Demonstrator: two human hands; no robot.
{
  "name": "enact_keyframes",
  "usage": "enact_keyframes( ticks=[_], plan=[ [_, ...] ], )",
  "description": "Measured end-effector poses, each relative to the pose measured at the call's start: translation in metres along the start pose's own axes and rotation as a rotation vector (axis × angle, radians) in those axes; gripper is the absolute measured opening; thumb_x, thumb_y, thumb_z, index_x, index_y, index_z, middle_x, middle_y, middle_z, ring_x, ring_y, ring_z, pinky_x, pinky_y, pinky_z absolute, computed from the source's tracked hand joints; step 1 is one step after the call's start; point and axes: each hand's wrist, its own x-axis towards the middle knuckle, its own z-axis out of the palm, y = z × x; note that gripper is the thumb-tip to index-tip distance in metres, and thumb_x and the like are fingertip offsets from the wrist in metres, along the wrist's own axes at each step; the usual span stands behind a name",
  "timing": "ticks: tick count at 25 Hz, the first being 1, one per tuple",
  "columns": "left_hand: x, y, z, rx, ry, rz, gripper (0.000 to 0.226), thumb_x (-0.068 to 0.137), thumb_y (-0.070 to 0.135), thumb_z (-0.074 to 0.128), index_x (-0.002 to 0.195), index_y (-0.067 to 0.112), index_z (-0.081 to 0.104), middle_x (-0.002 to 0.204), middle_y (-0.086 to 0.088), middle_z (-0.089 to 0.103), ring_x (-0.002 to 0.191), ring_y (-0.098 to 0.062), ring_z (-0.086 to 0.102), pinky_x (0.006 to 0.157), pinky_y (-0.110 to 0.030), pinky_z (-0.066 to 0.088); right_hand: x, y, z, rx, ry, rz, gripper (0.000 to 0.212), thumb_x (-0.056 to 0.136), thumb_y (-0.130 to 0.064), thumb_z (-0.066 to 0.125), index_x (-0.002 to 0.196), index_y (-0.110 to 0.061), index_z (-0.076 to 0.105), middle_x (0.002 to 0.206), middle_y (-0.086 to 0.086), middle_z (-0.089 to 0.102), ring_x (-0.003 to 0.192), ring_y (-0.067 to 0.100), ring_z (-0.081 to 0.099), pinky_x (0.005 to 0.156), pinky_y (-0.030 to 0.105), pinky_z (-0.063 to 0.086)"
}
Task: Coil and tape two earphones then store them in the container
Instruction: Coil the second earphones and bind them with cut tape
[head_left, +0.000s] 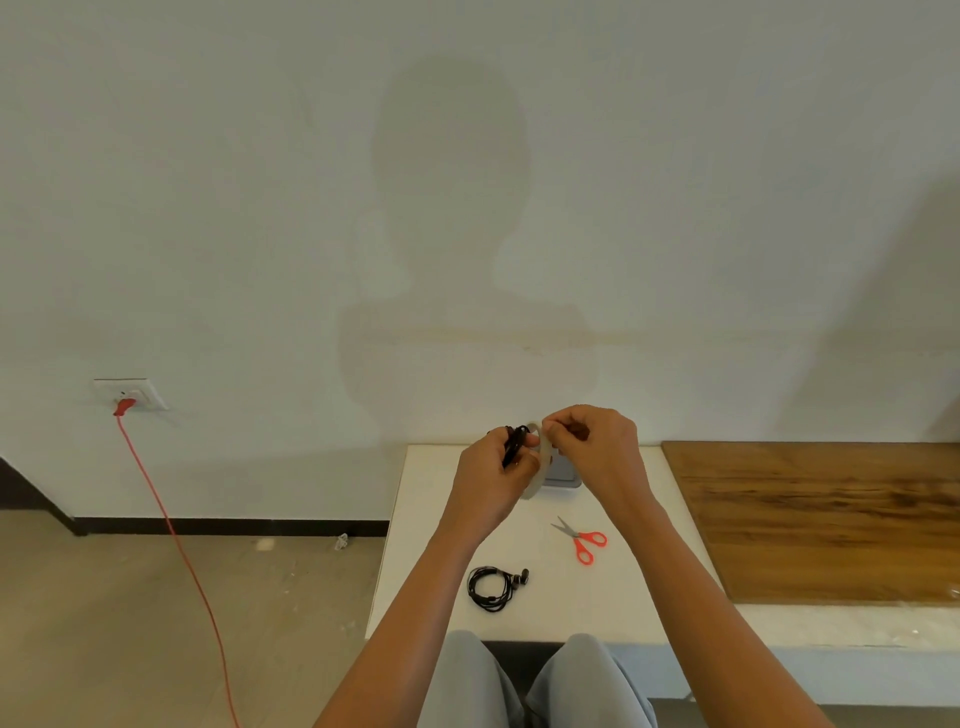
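While left hand (491, 475) grips bundled black earphone (514, 444) above white table (623, 597), right hand (597, 447) pinches translucent tape roll (540, 467). Second earphone (491, 587), black, coiled, lies on table near red scissors (582, 540). Grey container (563, 478) behind hands.

Even, fairly bright light from behind the person throws a soft head-and-shoulders shadow (452, 218) onto the wall (208, 156). Wide-angle lens bends straight lines near the edges. Detail is slightly soft, without glare.
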Motion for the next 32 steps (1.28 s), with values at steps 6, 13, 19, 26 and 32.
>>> enact_keyframes(
  ticks=[6, 13, 19, 26, 32],
  plan=[
    [0.004, -0.001, 0.002, 0.117, 0.022, 0.111, 0.022, 0.098, 0.025, 0.049, 0.107, 0.013, 0.064, 0.093, -0.003, 0.072, 0.081, -0.018, 0.065, 0.068, -0.025, 0.049, 0.014, -0.005, -0.003, -0.197, -0.078, -0.082, 0.013, 0.087, -0.009, 0.059, 0.081, -0.007, 0.070, 0.073, 0.005, 0.071, 0.070, 0.022, 0.069, 0.074, 0.035, 0.058],
    [0.001, -0.001, 0.003, 0.200, 0.071, 0.197, 0.023, 0.099, 0.017, 0.047, 0.114, 0.008, 0.062, 0.090, 0.003, 0.064, 0.070, -0.001, 0.056, 0.061, -0.005, 0.039, 0.017, -0.012, 0.005, -0.498, -0.148, -0.151, 0.022, 0.095, -0.014, 0.046, 0.091, -0.001, 0.063, 0.084, 0.012, 0.068, 0.073, 0.027, 0.059, 0.070, 0.036, 0.051],
    [0.001, 0.003, 0.003, 0.198, 0.091, 0.167, 0.024, 0.098, 0.016, 0.049, 0.115, 0.008, 0.063, 0.085, 0.003, 0.064, 0.067, 0.000, 0.053, 0.061, -0.002, 0.038, 0.015, -0.014, 0.008, -0.769, -0.306, -0.231, 0.013, 0.088, -0.005, 0.058, 0.100, -0.003, 0.052, 0.096, 0.011, 0.058, 0.076, 0.022, 0.053, 0.071, 0.031, 0.047],
    [0.003, 0.002, 0.005, 0.166, 0.118, 0.020, 0.024, 0.097, 0.015, 0.049, 0.113, 0.008, 0.066, 0.100, -0.005, 0.069, 0.079, -0.008, 0.056, 0.060, -0.003, 0.040, 0.005, -0.005, 0.010, -0.510, -0.225, -0.144, 0.015, 0.097, -0.011, 0.038, 0.101, -0.005, 0.051, 0.099, 0.011, 0.054, 0.086, 0.024, 0.049, 0.076, 0.036, 0.044],
    [0.003, 0.000, 0.004, 0.131, 0.113, -0.008, 0.018, 0.093, 0.007, 0.049, 0.093, 0.005, 0.067, 0.063, 0.013, 0.053, 0.054, -0.002, 0.048, 0.051, -0.005, 0.037, -0.005, 0.001, 0.011, -0.344, -0.354, -0.174, 0.023, 0.097, -0.016, 0.041, 0.082, -0.006, 0.056, 0.076, 0.005, 0.059, 0.062, 0.014, 0.049, 0.060, 0.028, 0.044]
  ],
)
